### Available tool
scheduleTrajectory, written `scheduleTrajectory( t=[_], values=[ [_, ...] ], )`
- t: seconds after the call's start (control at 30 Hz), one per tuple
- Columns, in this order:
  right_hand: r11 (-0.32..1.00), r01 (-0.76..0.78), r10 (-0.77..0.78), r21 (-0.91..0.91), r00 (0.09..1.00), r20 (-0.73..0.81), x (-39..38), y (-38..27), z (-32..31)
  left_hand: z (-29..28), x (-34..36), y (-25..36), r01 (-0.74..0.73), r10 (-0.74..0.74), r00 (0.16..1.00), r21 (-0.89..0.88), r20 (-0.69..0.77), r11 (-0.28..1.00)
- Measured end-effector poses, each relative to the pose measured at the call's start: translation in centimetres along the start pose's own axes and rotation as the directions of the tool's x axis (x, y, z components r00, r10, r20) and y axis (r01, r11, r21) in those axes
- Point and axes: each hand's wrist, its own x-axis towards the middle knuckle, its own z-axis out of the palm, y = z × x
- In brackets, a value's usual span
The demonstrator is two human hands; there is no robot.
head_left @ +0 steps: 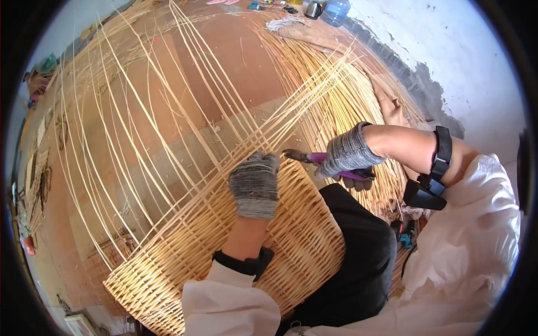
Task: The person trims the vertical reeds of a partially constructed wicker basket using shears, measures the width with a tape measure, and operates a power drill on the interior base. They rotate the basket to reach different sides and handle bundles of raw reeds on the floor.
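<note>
A wicker basket (291, 224) of pale woven rods rests tilted against my lap. Long unwoven willow rods (134, 95) stick out from its upper edge. My left hand (255, 182), in a grey knit glove, is closed over that edge near the corner; its fingertips are hidden behind the weave. My right hand (353, 159), also gloved, grips pruning shears (319, 157) with purple handles. Their dark blades (295, 154) point left, close to the corner beside my left hand, where several rods cross.
A thick bundle of loose rods (358, 95) lies on the floor to the right. A kettle (314, 9) and a large blue water bottle (336, 11) stand at the back by the wall (443, 50). Another person (37, 84) is at the far left.
</note>
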Motion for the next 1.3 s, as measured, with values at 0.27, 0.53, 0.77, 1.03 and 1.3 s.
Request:
scheduleTrajectory(
  t=[0.27, 0.53, 0.77, 1.03, 1.3],
  values=[
    [0.856, -0.171, 0.087, -0.488, 0.978, -0.19, -1.3, -3.8, 0.6, -0.4, -0.1, -0.2, 0.0, 0.0, 1.0, -0.019, -0.007, 1.0],
    [0.999, 0.039, -0.047, -0.033, 0.954, -0.298, 1.4, 1.0, 0.6, -0.1, -0.3, 1.0, -0.107, 0.106, 0.994, -0.055, -0.016, 0.993],
    [0.792, 0.44, -0.285, 0.423, 0.879, -0.381, 3.6, 9.4, 5.3, -1.4, -0.2, 2.2, 0.049, -0.04, 0.986, -0.052, 0.16, 0.997],
    [0.285, 0.705, -0.334, 0.649, 0.708, -0.623, 3.3, 13.9, 8.9, -0.8, -1.1, 1.8, -0.128, 0.123, 0.99, 0.078, 0.063, 0.989],
    [0.157, 0.687, -0.238, 0.709, 0.724, -0.648, 3.1, 21.5, 10.8, -8.2, 5.8, 1.9, 0.221, -0.183, 0.94, -0.104, 0.288, 0.97]
  ],
)
